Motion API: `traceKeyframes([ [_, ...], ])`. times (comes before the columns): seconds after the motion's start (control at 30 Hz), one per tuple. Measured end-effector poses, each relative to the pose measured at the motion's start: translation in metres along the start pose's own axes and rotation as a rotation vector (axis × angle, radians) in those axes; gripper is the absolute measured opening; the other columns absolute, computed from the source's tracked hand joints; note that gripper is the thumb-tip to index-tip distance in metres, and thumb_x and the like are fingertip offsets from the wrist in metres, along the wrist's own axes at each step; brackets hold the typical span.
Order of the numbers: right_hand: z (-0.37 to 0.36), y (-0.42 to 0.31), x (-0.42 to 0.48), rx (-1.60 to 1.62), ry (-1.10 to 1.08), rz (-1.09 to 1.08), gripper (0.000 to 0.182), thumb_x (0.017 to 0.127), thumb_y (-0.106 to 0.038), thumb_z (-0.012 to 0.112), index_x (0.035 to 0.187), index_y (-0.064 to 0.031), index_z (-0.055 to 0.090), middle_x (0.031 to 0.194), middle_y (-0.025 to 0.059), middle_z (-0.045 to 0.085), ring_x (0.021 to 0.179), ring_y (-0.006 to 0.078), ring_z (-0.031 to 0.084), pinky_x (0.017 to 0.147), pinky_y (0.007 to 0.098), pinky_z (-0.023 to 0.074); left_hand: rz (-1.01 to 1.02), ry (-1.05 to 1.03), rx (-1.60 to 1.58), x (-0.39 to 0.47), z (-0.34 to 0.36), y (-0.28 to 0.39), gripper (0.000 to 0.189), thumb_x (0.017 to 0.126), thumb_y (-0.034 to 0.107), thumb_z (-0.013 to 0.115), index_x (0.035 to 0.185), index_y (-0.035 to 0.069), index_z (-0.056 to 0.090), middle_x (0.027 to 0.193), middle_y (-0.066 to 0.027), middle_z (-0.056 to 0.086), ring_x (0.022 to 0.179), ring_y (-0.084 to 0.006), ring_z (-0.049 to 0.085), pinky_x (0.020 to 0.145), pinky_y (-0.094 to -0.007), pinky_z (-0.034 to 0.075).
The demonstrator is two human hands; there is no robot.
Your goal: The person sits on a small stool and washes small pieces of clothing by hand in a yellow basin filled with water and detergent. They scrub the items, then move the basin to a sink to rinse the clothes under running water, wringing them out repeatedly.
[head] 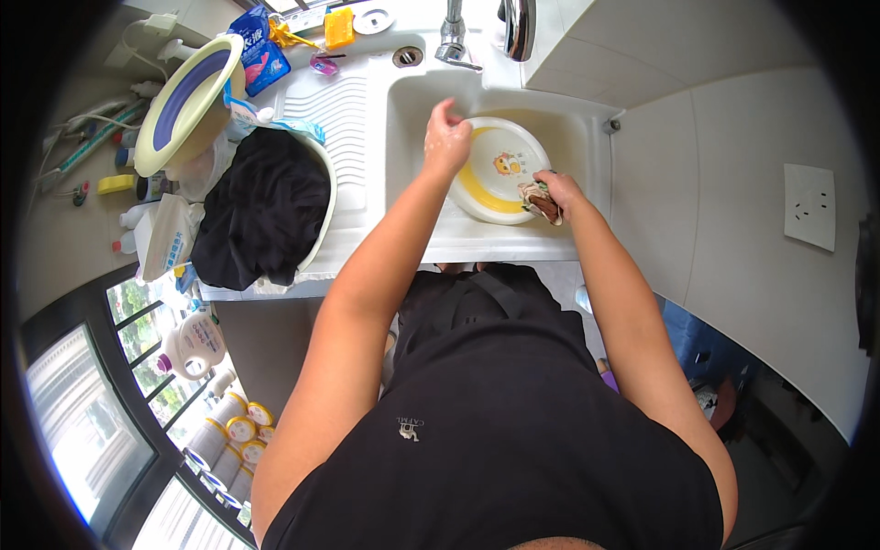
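A round white and yellow plastic basin [500,165] with a cartoon print sits in the white laundry sink [412,172]. My left hand [448,137], wet, is over the basin's left rim with its fingers apart and nothing seen in it. At the lower right rim, my right hand [560,191] grips a small patterned cloth [542,201]. Above the sink stands the metal faucet [454,41]; whether water is running from it I cannot tell. Black fabric [261,206] is heaped in a pale tub [328,206] to the left of the sink.
Left of the sink lies the ribbed washboard surface [330,117]. A collapsible basin [185,103], a blue detergent pouch [260,55], an orange soap bar [339,29] and several bottles stand around it. A tiled wall [646,137] borders the sink on the right.
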State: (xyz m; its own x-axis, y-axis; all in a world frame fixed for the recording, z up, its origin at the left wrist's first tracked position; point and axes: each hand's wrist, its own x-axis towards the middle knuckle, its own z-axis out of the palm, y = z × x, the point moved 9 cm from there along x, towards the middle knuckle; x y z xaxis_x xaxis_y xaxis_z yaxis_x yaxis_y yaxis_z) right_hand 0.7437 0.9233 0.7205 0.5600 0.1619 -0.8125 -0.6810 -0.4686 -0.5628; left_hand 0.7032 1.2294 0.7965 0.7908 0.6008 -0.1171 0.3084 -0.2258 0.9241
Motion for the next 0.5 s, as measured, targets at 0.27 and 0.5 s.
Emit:
traceKeyframes([
  [0.27,-0.009,0.011,-0.007,0.129,-0.149,0.219,0.031,0.093,-0.039,0.064,0.097,-0.0100,0.073,0.085,0.0080,0.074,0.067,0.0204,0.069,0.059,0.0379,0.0565,-0.489,-0.007,0.448,-0.054,-0.006,-0.081,0.091,0.087,0.043,0.072,0.159,0.002,0.035,0.159,-0.0253,0.043,0.140,-0.0430,0.048,0.120,-0.0450,0.037],
  [0.5,-0.010,0.017,-0.020,0.039,-0.352,0.319,0.031,0.089,-0.046,0.063,0.091,-0.0166,0.072,0.077,0.0026,0.073,0.058,0.0169,0.066,0.046,0.0354,0.0523,-0.507,-0.136,0.203,-0.038,-0.035,-0.076,0.095,0.087,0.041,0.074,0.161,-0.001,0.031,0.156,-0.0261,0.048,0.146,-0.0381,0.046,0.121,-0.0432,0.036],
])
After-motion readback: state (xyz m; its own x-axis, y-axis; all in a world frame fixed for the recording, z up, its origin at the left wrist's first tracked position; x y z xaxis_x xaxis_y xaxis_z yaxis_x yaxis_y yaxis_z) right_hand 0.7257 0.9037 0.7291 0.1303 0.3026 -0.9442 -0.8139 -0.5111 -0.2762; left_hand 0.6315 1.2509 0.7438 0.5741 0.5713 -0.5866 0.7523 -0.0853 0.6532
